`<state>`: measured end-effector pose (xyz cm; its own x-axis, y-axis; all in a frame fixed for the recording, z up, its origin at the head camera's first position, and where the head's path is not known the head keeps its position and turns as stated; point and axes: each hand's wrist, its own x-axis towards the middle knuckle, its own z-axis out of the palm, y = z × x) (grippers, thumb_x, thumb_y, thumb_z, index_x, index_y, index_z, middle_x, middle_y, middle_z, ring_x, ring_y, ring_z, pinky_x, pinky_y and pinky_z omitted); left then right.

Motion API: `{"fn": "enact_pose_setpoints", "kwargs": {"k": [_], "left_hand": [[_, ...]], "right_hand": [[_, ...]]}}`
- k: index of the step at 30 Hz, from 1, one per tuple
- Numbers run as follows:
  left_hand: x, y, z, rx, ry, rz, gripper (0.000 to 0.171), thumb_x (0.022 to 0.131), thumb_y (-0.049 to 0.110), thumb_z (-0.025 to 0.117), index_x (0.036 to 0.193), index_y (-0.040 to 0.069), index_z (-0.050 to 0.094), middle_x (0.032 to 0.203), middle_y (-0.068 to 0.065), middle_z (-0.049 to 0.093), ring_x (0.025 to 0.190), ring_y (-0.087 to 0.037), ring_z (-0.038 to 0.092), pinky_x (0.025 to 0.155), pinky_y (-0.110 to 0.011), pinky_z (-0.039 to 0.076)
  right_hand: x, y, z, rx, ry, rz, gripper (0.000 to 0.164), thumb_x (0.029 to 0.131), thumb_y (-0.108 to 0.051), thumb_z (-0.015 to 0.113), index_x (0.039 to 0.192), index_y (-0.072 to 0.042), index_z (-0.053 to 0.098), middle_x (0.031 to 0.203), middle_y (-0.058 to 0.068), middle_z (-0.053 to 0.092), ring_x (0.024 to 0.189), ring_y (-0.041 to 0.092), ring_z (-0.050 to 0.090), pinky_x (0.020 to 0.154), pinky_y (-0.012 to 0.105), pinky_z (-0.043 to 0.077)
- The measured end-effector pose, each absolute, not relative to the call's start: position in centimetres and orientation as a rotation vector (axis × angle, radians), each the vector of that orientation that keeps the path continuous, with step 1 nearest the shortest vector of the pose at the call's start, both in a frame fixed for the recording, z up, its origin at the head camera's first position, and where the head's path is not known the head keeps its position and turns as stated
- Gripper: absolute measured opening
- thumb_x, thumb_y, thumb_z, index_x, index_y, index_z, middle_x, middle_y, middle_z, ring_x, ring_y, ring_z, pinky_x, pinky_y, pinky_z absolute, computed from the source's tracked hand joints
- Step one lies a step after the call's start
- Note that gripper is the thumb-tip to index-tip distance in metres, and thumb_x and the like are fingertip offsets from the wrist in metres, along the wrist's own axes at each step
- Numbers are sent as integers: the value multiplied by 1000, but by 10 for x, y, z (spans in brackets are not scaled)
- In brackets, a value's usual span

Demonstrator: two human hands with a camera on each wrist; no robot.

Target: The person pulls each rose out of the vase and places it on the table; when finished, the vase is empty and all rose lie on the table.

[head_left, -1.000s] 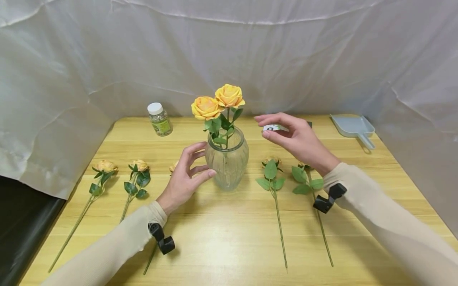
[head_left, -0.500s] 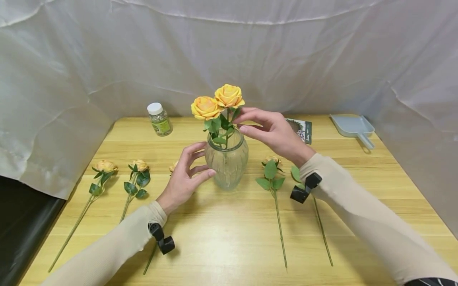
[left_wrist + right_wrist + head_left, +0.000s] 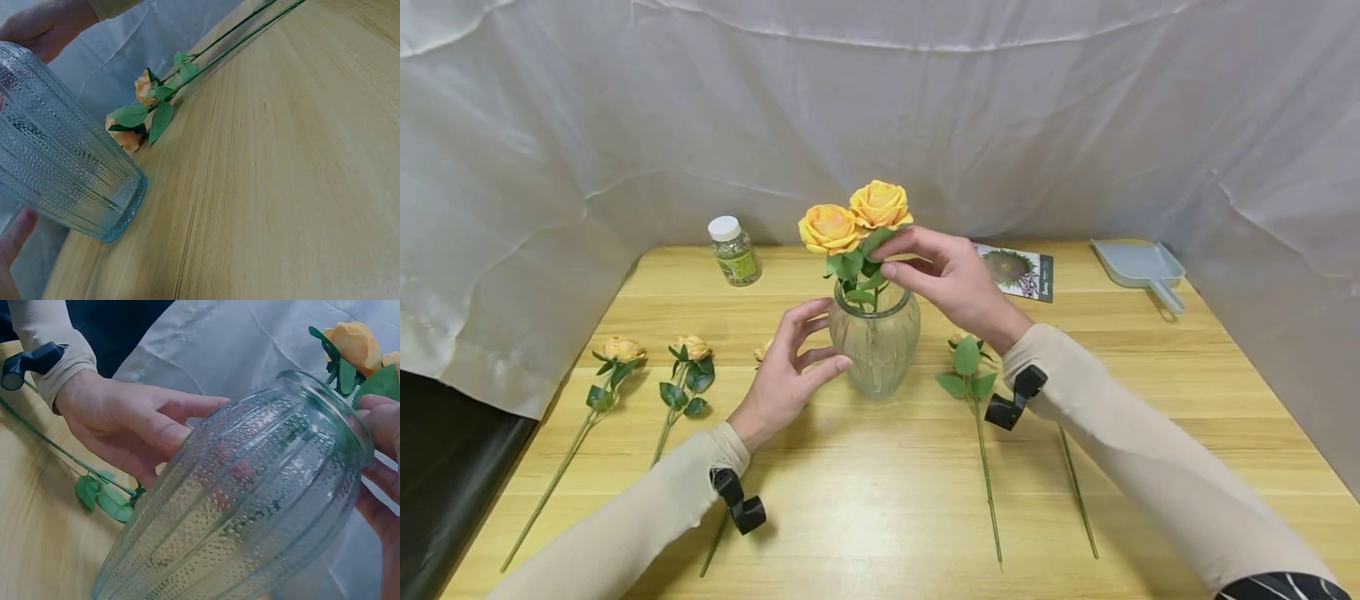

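A ribbed clear glass vase [image 3: 875, 350] stands upright on the table with two yellow roses [image 3: 880, 205] in its mouth. My left hand [image 3: 790, 367] holds the vase's left side, thumb in front and fingers curved behind, as the right wrist view also shows. Above the rim, my right hand [image 3: 951, 275] pinches the rear rose at its leaves and stem; the fingertips are partly hidden by a leaf. Droplet-like bumps cover the vase wall [image 3: 250, 500] in the right wrist view. The roses' lower stems show only dimly through the glass.
On the table's left lie a rose [image 3: 621, 350], a second rose [image 3: 692, 347] and one mostly behind my left arm. Two more lie right, one rose [image 3: 967, 358] beside my right sleeve. Behind are a white-capped jar [image 3: 735, 252], a printed card [image 3: 1018, 272] and a dustpan [image 3: 1141, 265].
My right hand has moved left from beside the vase to the rear rose and taken hold of it. That rose has shifted slightly. The left hand has stayed on the vase.
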<state>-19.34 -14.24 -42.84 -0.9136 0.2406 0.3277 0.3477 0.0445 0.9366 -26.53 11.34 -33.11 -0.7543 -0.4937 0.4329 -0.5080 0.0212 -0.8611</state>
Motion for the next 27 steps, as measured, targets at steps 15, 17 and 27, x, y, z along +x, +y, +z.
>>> {"fn": "enact_pose_setpoints", "kwargs": {"k": [15, 17, 27], "left_hand": [[-193, -141, -426, -621, -2203, -2030, 79, 96, -9, 76, 163, 8, 36, 170, -3, 39, 151, -25, 47, 113, -30, 59], [-193, -141, -426, -618, -2204, -2035, 79, 96, -9, 76, 163, 8, 36, 170, -4, 39, 151, -25, 47, 113, -30, 59], [-192, -141, -426, -608, -2202, -2042, 80, 96, -11, 75, 163, 7, 35, 170, -4, 39, 150, -25, 47, 113, -29, 59]], "right_hand": [[-266, 115, -304, 1026, -2006, 1831, 20, 100, 8, 71, 119, 8, 72, 115, 1, 81, 104, 17, 75, 90, 29, 64], [-266, 117, -299, 1007, -2001, 1822, 20, 100, 7, 71, 120, 7, 72, 113, -2, 80, 103, 16, 75, 90, 29, 64], [-267, 126, -275, 987, -1835, 1880, 23, 97, 12, 71, 116, 0, 76, 113, 1, 80, 101, 18, 74, 93, 30, 66]]}}
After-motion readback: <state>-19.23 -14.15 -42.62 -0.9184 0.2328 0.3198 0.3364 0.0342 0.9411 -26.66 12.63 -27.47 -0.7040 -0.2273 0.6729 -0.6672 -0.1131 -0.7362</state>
